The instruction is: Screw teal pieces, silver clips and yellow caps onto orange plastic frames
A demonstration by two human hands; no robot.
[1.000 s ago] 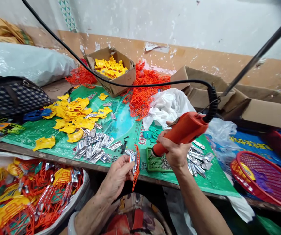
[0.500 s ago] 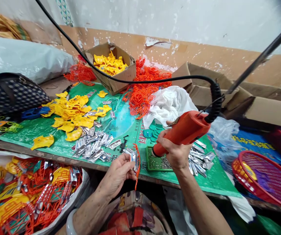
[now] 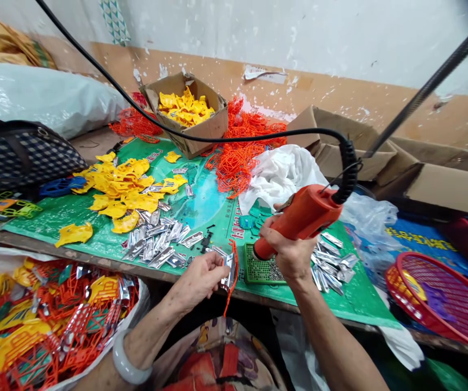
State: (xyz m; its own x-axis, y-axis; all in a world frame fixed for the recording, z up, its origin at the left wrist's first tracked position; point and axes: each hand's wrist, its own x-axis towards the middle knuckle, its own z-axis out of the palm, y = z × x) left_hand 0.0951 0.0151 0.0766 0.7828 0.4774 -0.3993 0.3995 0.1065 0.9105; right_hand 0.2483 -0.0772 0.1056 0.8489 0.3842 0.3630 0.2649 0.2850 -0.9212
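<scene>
My left hand (image 3: 201,279) pinches a thin orange plastic frame (image 3: 235,269) together with a shiny silver plate (image 3: 229,266) at the table's front edge. Wrapped around a red electric screwdriver (image 3: 307,214), my right hand (image 3: 293,252) holds it tilted, nose down to the left. The tool's nose is over a small green basket (image 3: 247,271) of small metal screws (image 3: 274,270), and its tip is hard to make out. Silver plates (image 3: 160,239) lie heaped left of the basket, and more silver plates (image 3: 331,263) lie to its right.
Yellow plastic parts (image 3: 123,184) spread at left; a cardboard box (image 3: 205,138) holds more. Orange frames (image 3: 237,146) pile behind, beside a white cloth (image 3: 282,168). A black cable (image 3: 234,139) crosses to the screwdriver. A full sack (image 3: 142,304) stands left, a red basket (image 3: 400,293) right.
My left hand has shifted slightly up and right with the orange frame and silver plate. My right hand keeps the screwdriver over the green basket, nearly unmoved. The view has shifted a little.
</scene>
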